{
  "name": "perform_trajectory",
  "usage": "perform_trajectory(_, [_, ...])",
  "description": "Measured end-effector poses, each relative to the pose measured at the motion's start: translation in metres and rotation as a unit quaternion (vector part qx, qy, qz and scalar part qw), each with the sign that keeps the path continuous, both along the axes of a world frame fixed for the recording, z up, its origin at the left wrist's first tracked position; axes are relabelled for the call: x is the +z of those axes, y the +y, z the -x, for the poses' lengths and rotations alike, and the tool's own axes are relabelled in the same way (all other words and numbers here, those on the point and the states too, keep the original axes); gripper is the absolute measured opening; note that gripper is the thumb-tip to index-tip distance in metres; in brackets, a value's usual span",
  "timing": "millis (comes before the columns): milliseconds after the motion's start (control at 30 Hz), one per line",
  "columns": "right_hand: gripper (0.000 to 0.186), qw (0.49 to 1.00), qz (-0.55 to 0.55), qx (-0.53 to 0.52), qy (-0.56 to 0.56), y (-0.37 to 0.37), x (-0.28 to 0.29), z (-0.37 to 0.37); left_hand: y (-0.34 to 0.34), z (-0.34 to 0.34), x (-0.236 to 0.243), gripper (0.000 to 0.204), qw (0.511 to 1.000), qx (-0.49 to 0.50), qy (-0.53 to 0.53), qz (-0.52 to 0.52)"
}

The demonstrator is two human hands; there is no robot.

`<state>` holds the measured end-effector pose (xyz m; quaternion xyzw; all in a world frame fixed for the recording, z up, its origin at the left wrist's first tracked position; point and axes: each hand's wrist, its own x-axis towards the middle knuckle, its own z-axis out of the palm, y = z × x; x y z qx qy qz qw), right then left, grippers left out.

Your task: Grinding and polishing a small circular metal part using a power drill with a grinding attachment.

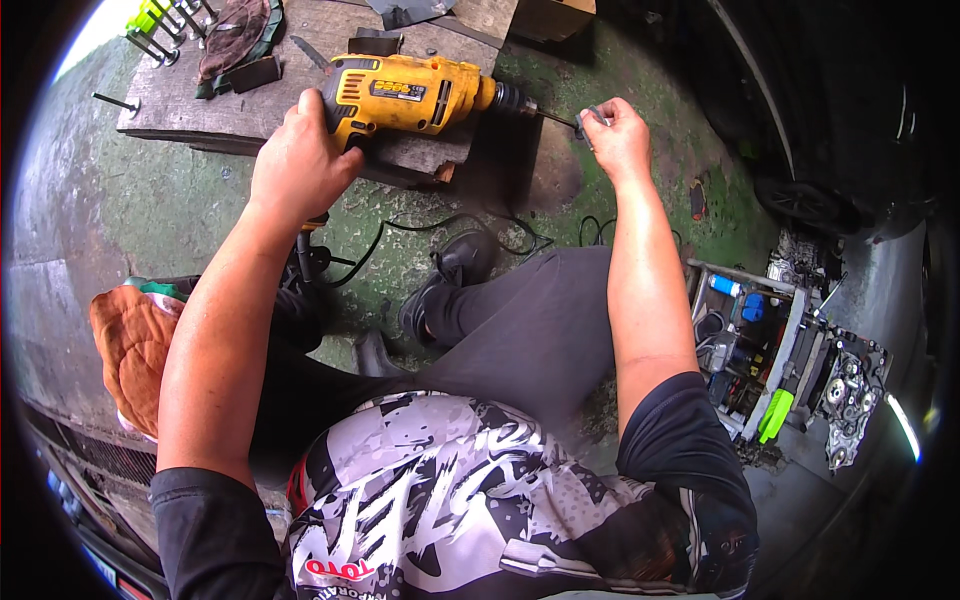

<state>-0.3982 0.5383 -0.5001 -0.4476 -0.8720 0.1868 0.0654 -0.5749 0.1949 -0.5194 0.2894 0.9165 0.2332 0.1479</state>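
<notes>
My left hand [300, 165] is wrapped round the handle of a yellow and black corded power drill [410, 92], held level above the front of a wooden bench. The chuck [512, 99] points right and grips a thin metal rod [553, 117]. At the rod's far end my right hand [617, 140] pinches a small dark grey piece [588, 122] between thumb and fingers. It looks like folded abrasive paper; whether it wraps round the rod cannot be told. Several engine valves [165, 40] stand at the bench's far left, one apart [117, 102].
On the worn wooden bench [200, 108] are a dirty rag [240, 35] and dark sheet pieces [375, 42]. A black cord [440, 222] trails across the green floor by my shoe [465, 262]. At right stand a tool cart [790, 340] and metal engine parts [850, 400]; a cardboard box [553, 18] is behind.
</notes>
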Motion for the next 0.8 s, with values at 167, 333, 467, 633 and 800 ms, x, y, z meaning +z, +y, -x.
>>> perform_trajectory(167, [0.03,1.0,-0.005,0.006,0.009,0.002,-0.005,0.0,0.0,0.0,0.001,0.053,1.0,0.005,-0.004,-0.002])
perform_trajectory(333, [0.031,0.997,-0.058,0.024,0.042,-0.009,-0.001,0.002,-0.001,-0.004,0.001,0.055,1.0,0.018,-0.018,0.014])
perform_trajectory(467, [0.031,0.987,-0.011,-0.031,0.156,0.004,-0.001,-0.011,0.004,-0.006,0.002,0.053,0.999,0.018,-0.031,-0.011])
perform_trajectory(633, [0.033,0.987,0.024,-0.035,0.155,-0.015,-0.003,-0.012,-0.003,-0.007,-0.001,0.052,1.0,0.013,0.0,-0.019])
perform_trajectory(800, [0.029,0.994,0.029,-0.049,0.099,-0.02,0.007,-0.013,0.004,-0.009,0.003,0.051,1.0,0.023,-0.013,-0.008])
